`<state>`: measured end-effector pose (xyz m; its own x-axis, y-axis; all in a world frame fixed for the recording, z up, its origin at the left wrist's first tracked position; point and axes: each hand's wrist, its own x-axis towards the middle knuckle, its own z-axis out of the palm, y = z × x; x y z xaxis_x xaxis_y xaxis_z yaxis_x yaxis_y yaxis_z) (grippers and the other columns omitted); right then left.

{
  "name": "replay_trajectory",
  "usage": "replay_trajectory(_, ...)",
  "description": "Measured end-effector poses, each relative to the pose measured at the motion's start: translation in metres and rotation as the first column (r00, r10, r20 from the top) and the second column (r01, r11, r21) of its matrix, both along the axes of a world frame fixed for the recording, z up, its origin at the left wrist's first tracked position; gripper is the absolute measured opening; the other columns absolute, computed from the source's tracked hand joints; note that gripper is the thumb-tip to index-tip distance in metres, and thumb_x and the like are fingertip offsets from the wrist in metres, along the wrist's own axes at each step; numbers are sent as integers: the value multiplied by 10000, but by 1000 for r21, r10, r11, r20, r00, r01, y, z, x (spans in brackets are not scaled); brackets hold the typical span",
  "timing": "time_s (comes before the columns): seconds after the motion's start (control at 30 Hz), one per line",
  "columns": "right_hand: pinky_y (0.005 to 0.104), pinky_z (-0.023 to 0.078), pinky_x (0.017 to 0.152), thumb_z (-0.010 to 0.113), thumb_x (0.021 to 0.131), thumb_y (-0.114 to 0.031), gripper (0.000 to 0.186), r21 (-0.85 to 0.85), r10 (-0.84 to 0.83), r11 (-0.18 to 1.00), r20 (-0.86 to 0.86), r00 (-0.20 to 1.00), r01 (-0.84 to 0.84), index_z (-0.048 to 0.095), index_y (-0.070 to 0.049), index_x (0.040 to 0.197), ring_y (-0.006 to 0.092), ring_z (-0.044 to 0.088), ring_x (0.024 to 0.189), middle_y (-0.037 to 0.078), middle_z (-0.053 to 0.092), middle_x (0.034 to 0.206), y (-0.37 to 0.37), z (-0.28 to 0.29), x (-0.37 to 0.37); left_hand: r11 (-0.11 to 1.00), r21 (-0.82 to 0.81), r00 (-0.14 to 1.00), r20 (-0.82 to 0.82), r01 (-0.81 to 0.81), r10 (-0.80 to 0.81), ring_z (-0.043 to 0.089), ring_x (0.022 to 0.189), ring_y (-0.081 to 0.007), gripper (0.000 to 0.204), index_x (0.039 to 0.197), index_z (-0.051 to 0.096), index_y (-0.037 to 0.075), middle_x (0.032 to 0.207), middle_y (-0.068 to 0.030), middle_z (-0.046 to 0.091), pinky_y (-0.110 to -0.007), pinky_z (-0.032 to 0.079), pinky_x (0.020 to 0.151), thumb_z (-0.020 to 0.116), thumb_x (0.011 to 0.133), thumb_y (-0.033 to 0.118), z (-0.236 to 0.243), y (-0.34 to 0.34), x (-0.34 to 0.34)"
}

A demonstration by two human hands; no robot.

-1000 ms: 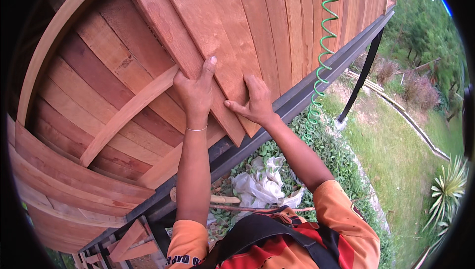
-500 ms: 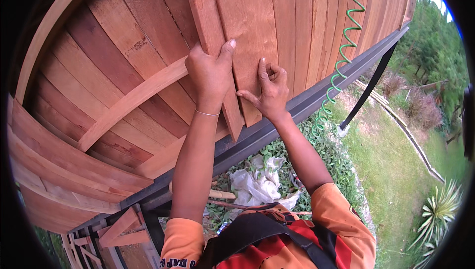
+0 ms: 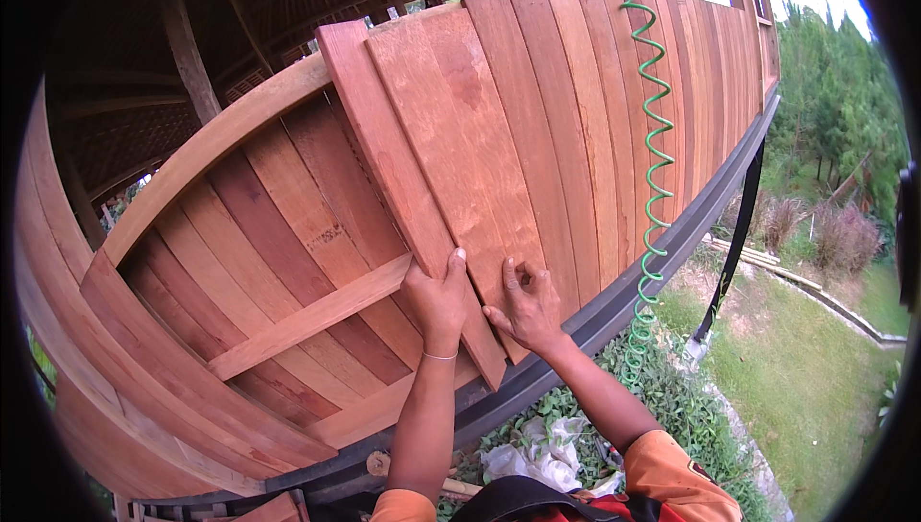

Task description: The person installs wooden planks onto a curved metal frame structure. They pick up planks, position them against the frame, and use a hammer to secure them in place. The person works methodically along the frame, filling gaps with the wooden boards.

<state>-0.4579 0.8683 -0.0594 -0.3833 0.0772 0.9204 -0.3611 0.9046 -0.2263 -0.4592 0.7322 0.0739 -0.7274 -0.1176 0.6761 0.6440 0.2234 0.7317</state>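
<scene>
My left hand point(image 3: 437, 303) is closed around the lower part of a narrow reddish plank point(image 3: 384, 138), its thumb over the plank's right edge. That plank stands slightly tilted, raised in front of the wall and overlapping the edge beside a wider board point(image 3: 456, 129). My right hand point(image 3: 528, 309) rests against the lower part of the wider board. Its thumb stretches left toward the gap between the two pieces, one finger points up and the others are partly curled; I see nothing held in it.
A curved timber wall frame point(image 3: 216, 124) with a crosspiece point(image 3: 312, 316) lies to the left. Fitted vertical boards point(image 3: 585, 129) continue right above a dark metal beam point(image 3: 614, 325). A green coiled hose point(image 3: 657, 153) hangs before them. Below are plants and white plastic sheeting point(image 3: 537, 450).
My view has tilted upward, so the planks' top ends and the roof structure now show. Both hands keep about the same place on the boards.
</scene>
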Motion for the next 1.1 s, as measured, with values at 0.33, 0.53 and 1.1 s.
replay_trajectory(0.33,405,516,815,824,776,-318,739,-68,56,996,7,998,-55,575,-88,1433,298,561,995,140,523,1208,-5,19,19,998,54,989,-143,-38,45,689,931,-184,288,1141,626,-101,1041,-133,733,-327,544,840,735,910,32,-7,1,2)
replay_trajectory(0.53,370,531,733,777,797,-112,608,-143,45,989,-3,999,-45,629,-129,1387,232,594,902,99,532,1182,-5,15,11,998,37,978,-207,46,-38,730,919,-312,429,1191,614,-77,1006,-220,739,-374,554,817,806,880,148,-24,-14,4)
replay_trajectory(1.1,458,402,1000,799,666,-701,1093,-36,-119,992,128,985,125,471,-114,1527,322,451,1205,129,440,1330,-13,12,17,403,-821,858,-190,-405,477,724,816,-447,641,1097,544,-86,798,-291,700,-515,577,683,648,939,527,21,-31,26)
